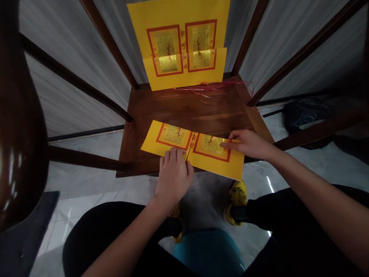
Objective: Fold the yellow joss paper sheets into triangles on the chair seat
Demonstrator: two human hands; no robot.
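Note:
A folded yellow paper (214, 166) with red frames and gold panels lies tilted across the front of a brown wooden chair seat (213, 109). My left hand (174, 173) grips its near edge around the middle, with fingers curled over it. At the paper's right end, my right hand (249, 144) is closed, its fingertips on the gold panel; a thin orange-yellow strip shows between the fingers, and I cannot make out what it is. Another yellow paper (185, 80) with two red frames stands against the chair back.
Loose pink-red strands (207, 88) lie along the rear of the seat. Dark wooden posts rise on both sides. A dark bag (307, 118) rests on the floor at right. A glossy brown rounded object (17, 120) fills the left edge. Below is a teal stool (209, 252).

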